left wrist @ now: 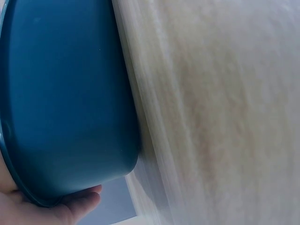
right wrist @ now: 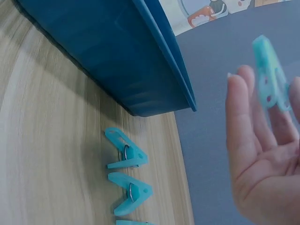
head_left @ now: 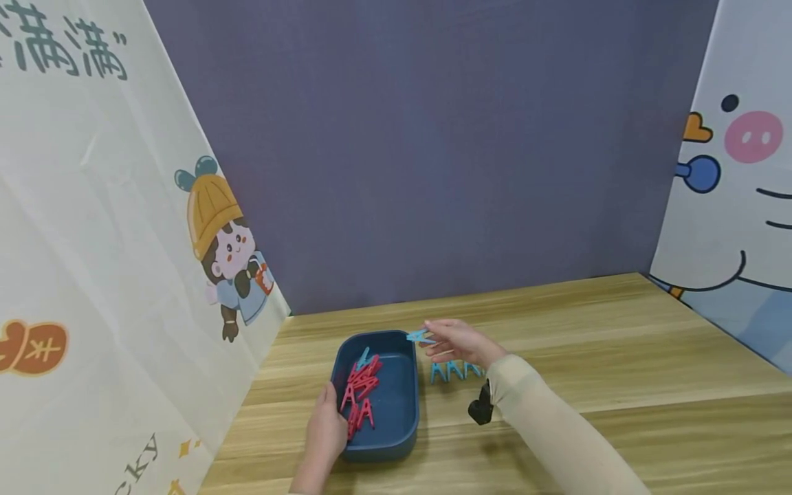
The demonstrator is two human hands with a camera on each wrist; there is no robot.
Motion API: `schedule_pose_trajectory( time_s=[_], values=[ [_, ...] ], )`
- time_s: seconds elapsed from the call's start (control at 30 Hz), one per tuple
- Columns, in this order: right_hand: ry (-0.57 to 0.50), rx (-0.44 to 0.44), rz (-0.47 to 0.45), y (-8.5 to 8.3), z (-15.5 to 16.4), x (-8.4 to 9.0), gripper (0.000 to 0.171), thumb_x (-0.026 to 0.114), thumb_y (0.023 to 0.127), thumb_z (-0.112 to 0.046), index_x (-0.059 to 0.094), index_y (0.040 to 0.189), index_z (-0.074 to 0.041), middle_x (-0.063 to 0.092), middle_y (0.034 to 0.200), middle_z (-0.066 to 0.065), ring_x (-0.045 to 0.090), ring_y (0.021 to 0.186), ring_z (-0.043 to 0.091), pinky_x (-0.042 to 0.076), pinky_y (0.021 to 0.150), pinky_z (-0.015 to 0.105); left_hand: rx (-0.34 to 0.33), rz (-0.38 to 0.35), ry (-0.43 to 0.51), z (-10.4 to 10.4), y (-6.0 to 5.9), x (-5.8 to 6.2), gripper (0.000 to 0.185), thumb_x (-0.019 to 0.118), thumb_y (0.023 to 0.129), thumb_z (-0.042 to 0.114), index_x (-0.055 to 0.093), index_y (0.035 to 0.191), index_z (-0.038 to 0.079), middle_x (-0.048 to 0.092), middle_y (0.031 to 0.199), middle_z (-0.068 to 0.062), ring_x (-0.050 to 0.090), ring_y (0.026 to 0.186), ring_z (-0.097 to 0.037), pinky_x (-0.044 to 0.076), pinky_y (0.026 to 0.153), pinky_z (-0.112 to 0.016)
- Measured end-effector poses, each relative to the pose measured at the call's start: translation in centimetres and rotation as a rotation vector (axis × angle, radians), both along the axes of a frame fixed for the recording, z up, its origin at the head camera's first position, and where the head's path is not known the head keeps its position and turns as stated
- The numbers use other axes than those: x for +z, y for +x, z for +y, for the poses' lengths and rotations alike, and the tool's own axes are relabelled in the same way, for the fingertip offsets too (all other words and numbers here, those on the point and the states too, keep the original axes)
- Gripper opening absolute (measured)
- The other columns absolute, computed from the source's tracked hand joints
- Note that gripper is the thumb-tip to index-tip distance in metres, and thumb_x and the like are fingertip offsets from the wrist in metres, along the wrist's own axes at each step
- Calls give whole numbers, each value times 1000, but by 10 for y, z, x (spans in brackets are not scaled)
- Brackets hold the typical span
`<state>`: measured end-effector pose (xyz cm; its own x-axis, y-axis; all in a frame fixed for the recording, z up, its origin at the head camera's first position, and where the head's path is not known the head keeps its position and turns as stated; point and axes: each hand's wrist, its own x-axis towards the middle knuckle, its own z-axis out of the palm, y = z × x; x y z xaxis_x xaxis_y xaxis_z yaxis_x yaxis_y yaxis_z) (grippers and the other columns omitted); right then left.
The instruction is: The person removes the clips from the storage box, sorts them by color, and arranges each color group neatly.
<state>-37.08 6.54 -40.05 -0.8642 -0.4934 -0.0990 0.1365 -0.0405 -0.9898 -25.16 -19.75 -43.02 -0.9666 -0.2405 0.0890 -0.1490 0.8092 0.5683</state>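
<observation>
at the bottom of my head view, left of centre, the person's left hand (head_left: 328, 421) grips the near left side of a dark blue bin (head_left: 396, 392), thumb over the rim. my left wrist view adds what the head view hides: fingers curled against the bin's outer wall, at the lower left of that frame. at lower right, a pale sleeve (head_left: 557, 419) reaches in, a small black object (head_left: 481, 407) at its cuff.

inside the bin, along its left side, i see a heap of red clothespins (head_left: 365, 383) with one blue clothespin (head_left: 363, 359) at its far end; neither wrist view shows me this. right of the bin, a row of light blue clothespins (right wrist: 136, 157) stands on the table, three visible from the head; my right wrist view brings out their metal springs.

farther up, just right of frame centre, the right hand (head_left: 458, 340) pinches a light blue clothespin (right wrist: 266, 58) near the bin's far right corner, above the rim.

the table (head_left: 619, 344) has light, streaky wood grain. behind it rises a plain blue-grey backdrop (head_left: 445, 151). a white panel with a cartoon child (head_left: 235, 247) fills the left; another, with a pink snout (head_left: 753, 137), the right.
</observation>
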Motion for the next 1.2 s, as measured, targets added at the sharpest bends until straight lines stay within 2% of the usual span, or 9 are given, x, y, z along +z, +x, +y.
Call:
schedule_pose_trajectory(
  time_s=[0.2,0.4,0.57,0.77,1.0,1.2],
  values=[
    [-89,-61,-52,-1,3,-5,48,50,95,-17,38,131,12,55,102,15,64,83,20,53,79,32,-5,16,-14,-2,-1,-2,56,44,82,-12,28,136,-15,31,138,-31,33,125,-43,32,99,-54],
    [-187,-54,-74,-2,10,-8,47,44,96,-7,30,135,14,56,101,14,64,85,19,51,83,31,-5,24,-24,-3,-1,-4,56,45,82,-12,29,136,-15,32,138,-30,34,124,-43,33,98,-53],
    [-212,-40,-81,-2,16,-8,49,48,94,-3,28,134,17,61,98,12,64,88,20,50,85,30,-12,40,-20,-3,0,-4,56,45,82,-12,29,136,-15,32,138,-30,34,124,-43,33,98,-53],
    [-172,-75,-108,-3,21,-11,49,53,92,-6,35,133,13,62,98,11,64,86,20,51,83,32,-21,64,-36,-4,0,-5,55,45,82,-11,30,135,-16,33,137,-31,35,124,-43,33,99,-53],
    [-71,-134,-110,-4,28,-13,50,57,91,-15,39,130,10,60,96,9,63,86,20,52,83,36,-14,49,-37,1,0,-4,56,46,82,-11,30,135,-15,32,137,-31,34,124,-43,33,99,-53],
    [-9,-162,-75,-6,37,-16,42,59,89,-19,50,121,7,60,80,4,57,65,9,53,64,24,-35,105,-57,3,1,-5,53,44,81,-11,33,132,-18,36,134,-33,37,122,-44,34,99,-52]
  ],
)
